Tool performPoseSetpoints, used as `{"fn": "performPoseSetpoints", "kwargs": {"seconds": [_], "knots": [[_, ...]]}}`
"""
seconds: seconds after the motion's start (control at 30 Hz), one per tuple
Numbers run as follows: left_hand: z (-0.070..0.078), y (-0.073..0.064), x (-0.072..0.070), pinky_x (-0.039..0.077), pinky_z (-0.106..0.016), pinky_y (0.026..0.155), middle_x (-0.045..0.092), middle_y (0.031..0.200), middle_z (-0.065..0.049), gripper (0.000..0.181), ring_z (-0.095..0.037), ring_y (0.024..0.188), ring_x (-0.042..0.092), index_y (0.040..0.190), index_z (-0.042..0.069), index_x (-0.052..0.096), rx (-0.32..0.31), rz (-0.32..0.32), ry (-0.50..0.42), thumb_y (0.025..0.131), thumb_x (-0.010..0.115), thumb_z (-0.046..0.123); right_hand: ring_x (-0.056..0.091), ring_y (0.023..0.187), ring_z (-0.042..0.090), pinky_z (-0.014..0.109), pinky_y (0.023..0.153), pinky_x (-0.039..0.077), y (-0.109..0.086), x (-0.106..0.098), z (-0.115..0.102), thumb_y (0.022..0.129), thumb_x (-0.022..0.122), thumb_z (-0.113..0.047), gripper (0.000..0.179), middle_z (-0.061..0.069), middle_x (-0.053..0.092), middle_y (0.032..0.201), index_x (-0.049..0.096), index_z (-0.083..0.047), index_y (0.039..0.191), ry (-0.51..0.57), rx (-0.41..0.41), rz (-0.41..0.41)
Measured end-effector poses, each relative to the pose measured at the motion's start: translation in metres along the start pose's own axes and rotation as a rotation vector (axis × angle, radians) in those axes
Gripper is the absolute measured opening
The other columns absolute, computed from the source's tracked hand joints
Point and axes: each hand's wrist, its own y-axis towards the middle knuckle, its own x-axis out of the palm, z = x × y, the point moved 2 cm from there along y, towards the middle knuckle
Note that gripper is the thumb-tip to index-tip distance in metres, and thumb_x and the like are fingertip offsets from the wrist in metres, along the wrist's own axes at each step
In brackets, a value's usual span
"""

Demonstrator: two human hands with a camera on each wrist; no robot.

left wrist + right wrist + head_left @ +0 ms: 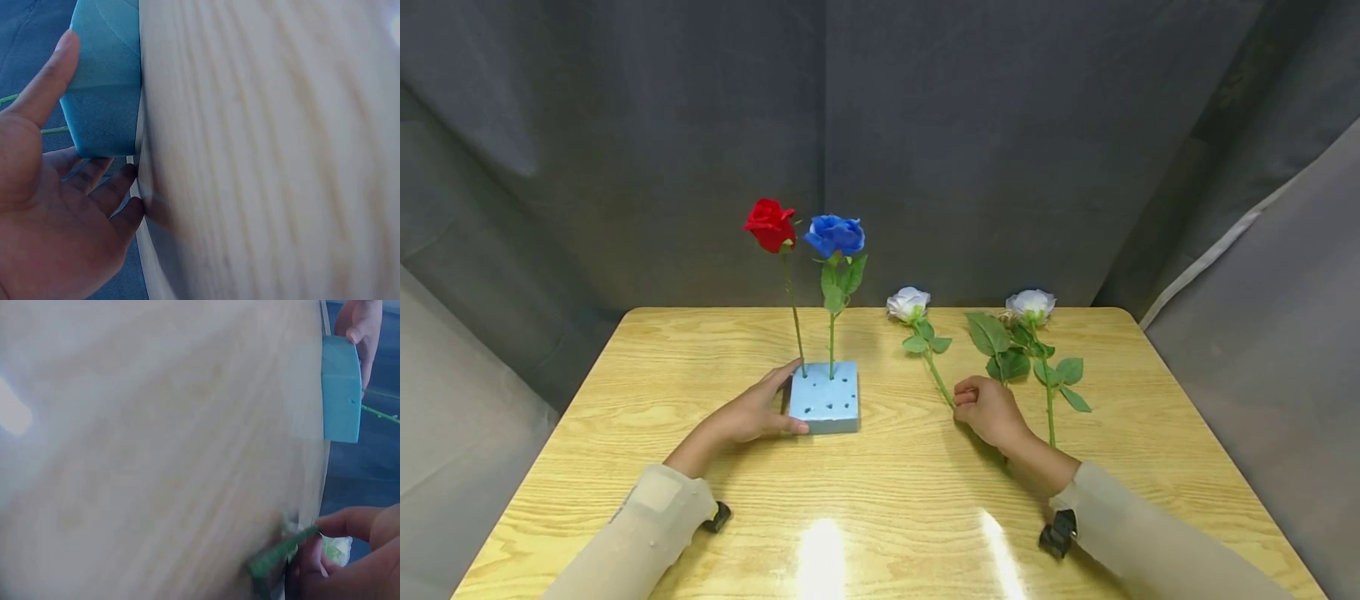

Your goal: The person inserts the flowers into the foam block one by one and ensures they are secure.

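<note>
While the left hand (752, 414) is bracing the blue foam block (824, 397), thumb along its near side and fingers straight on its left side, the right hand (988, 410) is pinching the lower stem of a white rose (910, 304) lying flat on the table (880, 492). Stem's long axis is running away from the person, bloom at the far end. Block is sitting left of that grip, red rose (770, 224) and blue rose (835, 235) standing in it.

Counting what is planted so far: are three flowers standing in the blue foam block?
No, only the red rose and blue rose stand in the foam block.
</note>
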Motion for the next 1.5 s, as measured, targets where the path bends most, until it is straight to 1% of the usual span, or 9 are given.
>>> {"fn": "performPoseSetpoints", "kwargs": {"seconds": [0.2,0.37,0.5,0.6,0.87,1.03,1.13,1.3,1.5], "knots": [[-0.002,0.000,0.000,0.018,-0.071,0.119,0.003,0.173,-0.017,0.117,-0.045,0.157,0.006,0.168,0.025,0.008,-0.002,0.000,-0.010,0.083,0.087,0.039,0.068,0.090,0.024,0.033,0.071,0.056,0.004,-0.005,-0.002,0.096,0.067,-0.001,0.026,0.017,0.072,0.103,0.068,0.009,0.119,0.003,0.026,-0.071],[-0.003,0.000,0.001,0.017,-0.071,0.119,0.002,0.173,-0.017,0.118,-0.045,0.157,0.005,0.168,0.025,0.008,-0.005,-0.001,-0.014,0.082,0.087,0.040,0.069,0.093,0.025,0.034,0.075,0.058,0.006,-0.008,-0.003,0.098,0.066,-0.003,0.029,0.019,0.071,0.107,0.067,0.011,0.123,0.053,0.076,-0.129],[-0.003,0.000,0.001,0.018,-0.071,0.119,0.003,0.173,-0.017,0.117,-0.045,0.157,0.006,0.168,0.025,0.008,-0.003,-0.002,-0.016,0.083,0.087,0.040,0.069,0.095,0.027,0.037,0.078,0.059,0.007,-0.010,-0.004,0.099,0.066,-0.003,0.031,0.022,0.071,0.110,0.064,0.012,0.127,0.123,0.133,-0.177],[-0.003,0.000,0.001,0.018,-0.071,0.119,0.002,0.173,-0.017,0.117,-0.045,0.157,0.006,0.168,0.025,0.008,-0.002,-0.005,-0.016,0.083,0.087,0.040,0.070,0.096,0.025,0.037,0.081,0.060,0.009,-0.011,-0.002,0.100,0.066,-0.003,0.031,0.020,0.071,0.112,0.064,0.011,0.128,0.167,0.166,-0.194],[-0.002,0.000,0.000,0.018,-0.071,0.119,0.003,0.173,-0.017,0.117,-0.045,0.157,0.007,0.168,0.025,0.007,0.001,-0.005,-0.004,0.083,0.086,0.040,0.069,0.090,0.022,0.037,0.080,0.060,0.009,-0.012,0.001,0.100,0.064,-0.002,0.028,0.019,0.070,0.108,0.062,0.011,0.125,0.239,0.168,-0.253],[0.000,0.000,0.000,0.018,-0.071,0.119,0.003,0.172,-0.017,0.117,-0.045,0.157,0.007,0.168,0.025,0.008,-0.001,-0.003,0.004,0.083,0.087,0.039,0.069,0.096,0.023,0.038,0.084,0.059,0.006,-0.010,-0.003,0.101,0.062,-0.001,0.028,0.020,0.068,0.112,0.060,0.011,0.126,0.278,0.151,-0.300],[0.001,-0.001,0.000,0.018,-0.071,0.119,0.003,0.172,-0.018,0.117,-0.046,0.157,0.007,0.168,0.024,0.007,-0.001,-0.005,0.006,0.084,0.087,0.039,0.068,0.097,0.023,0.037,0.085,0.059,0.005,-0.010,-0.007,0.102,0.061,0.000,0.027,0.020,0.067,0.113,0.059,0.011,0.126,0.302,0.141,-0.311],[0.001,-0.001,0.000,0.018,-0.071,0.119,0.003,0.172,-0.018,0.117,-0.046,0.156,0.007,0.168,0.023,0.008,-0.002,-0.004,0.005,0.084,0.087,0.038,0.070,0.096,0.024,0.033,0.081,0.059,0.008,-0.012,-0.012,0.102,0.060,0.001,0.025,0.023,0.068,0.112,0.058,0.011,0.125,0.358,0.145,-0.293],[0.001,0.000,0.000,0.017,-0.070,0.119,0.003,0.172,-0.018,0.117,-0.045,0.157,0.006,0.168,0.024,0.007,-0.001,-0.006,0.001,0.084,0.087,0.037,0.074,0.098,0.025,0.027,0.078,0.060,0.011,-0.014,-0.021,0.102,0.060,0.004,0.028,0.028,0.070,0.114,0.054,0.016,0.127,0.444,0.137,-0.270]]}}
